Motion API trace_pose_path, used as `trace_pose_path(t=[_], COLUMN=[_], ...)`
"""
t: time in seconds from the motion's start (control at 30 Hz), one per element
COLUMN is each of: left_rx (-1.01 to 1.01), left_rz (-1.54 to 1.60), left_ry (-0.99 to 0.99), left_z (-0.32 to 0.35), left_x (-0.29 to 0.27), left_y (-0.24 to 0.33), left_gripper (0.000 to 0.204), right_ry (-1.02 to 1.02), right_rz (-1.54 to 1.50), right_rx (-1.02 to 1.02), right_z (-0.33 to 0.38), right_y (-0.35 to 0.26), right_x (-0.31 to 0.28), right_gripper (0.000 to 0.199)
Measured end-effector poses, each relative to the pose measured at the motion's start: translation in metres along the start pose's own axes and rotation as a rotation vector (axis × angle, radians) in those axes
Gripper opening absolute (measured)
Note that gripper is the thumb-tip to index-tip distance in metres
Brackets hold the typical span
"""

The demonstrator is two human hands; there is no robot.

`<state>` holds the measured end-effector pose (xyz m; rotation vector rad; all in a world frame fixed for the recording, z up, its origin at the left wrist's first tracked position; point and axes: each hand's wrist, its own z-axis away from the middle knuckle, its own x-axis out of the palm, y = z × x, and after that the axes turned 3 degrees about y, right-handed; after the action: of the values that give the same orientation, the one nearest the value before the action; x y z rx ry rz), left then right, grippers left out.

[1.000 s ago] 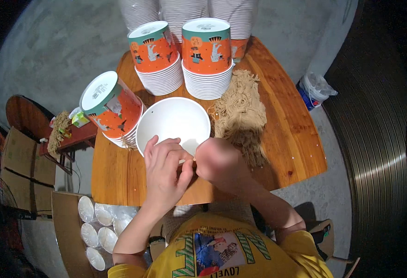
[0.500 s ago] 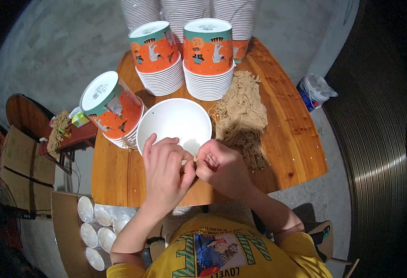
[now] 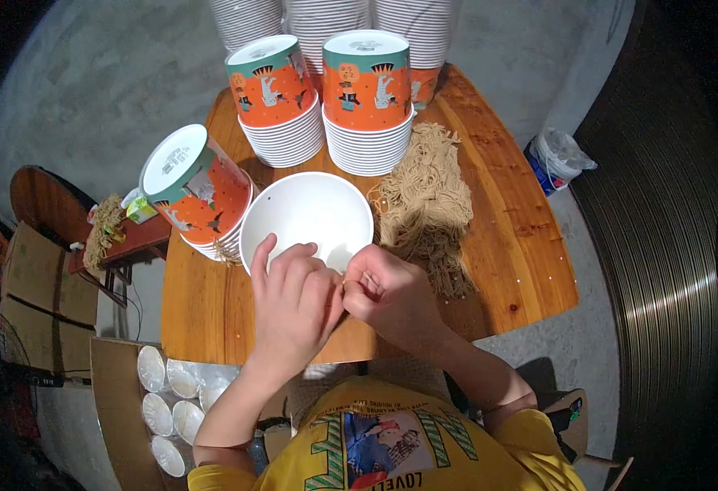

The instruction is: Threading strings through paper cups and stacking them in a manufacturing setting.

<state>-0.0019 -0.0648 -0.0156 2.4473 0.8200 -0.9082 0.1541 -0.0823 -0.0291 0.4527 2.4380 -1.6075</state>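
Note:
Both of my hands meet at the near rim of a white paper bucket [image 3: 306, 209], which stands open side up with a small hole in its far left wall. Thumb and forefinger of my left hand [image 3: 296, 303] are pinched together at the rim, the other fingers raised over the bucket. My right hand [image 3: 391, 290] is curled with its fingertips pinched against the left ones. Between them a tiny bit of tan cord shows; my fingers hide most of it. Right of the bucket lies a heap of tan cords [image 3: 424, 188].
Upside-down stacks of orange and green printed buckets stand at the left [image 3: 199, 192], at the back [image 3: 277, 98] and beside it [image 3: 367, 90]. Taller wrapped stacks rise behind. The wooden table [image 3: 522, 245] has a curved edge. A carton of wrapped cups [image 3: 158, 417] sits low left.
My fingertips have shifted slightly, and the tan cord end that stuck up between them now shows less. My left hand has turned a little over the rim. The bucket is nearly unmoved.

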Motion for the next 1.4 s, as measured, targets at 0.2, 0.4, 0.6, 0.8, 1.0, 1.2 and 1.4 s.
trace_pose_path(t=[0.2,0.4,0.6,0.8,1.0,1.2,1.4], left_rx=[0.206,0.135,-0.075,-0.083,0.06,-0.085,-0.088], left_rz=[-0.298,-0.079,0.194,0.184,-0.003,0.196,0.157], left_ry=[0.009,0.096,0.04,0.038,0.085,0.025,0.038], left_z=[0.004,-0.001,-0.002,-0.001,-0.004,-0.002,0.0], left_x=[0.001,0.006,0.004,0.004,0.002,0.005,0.001], left_y=[0.0,0.0,-0.006,-0.009,-0.001,-0.006,-0.004], left_gripper=[0.02,0.019,0.018,0.019,0.019,0.02,0.023], right_ry=[-0.059,-0.096,-0.082,-0.003,-0.018,-0.029,-0.026], right_rz=[-0.021,-0.244,-0.254,-0.2,-0.104,-0.273,-0.351], right_rx=[0.131,0.204,0.166,0.114,0.071,0.179,0.22], right_z=[-0.001,0.0,0.003,0.002,0.001,0.005,0.006], right_y=[-0.002,0.008,0.005,0.0,-0.001,0.007,0.013], right_x=[-0.002,-0.001,0.003,0.004,-0.001,0.003,0.008], right_gripper=[0.012,0.009,0.006,0.005,0.004,0.003,0.004])
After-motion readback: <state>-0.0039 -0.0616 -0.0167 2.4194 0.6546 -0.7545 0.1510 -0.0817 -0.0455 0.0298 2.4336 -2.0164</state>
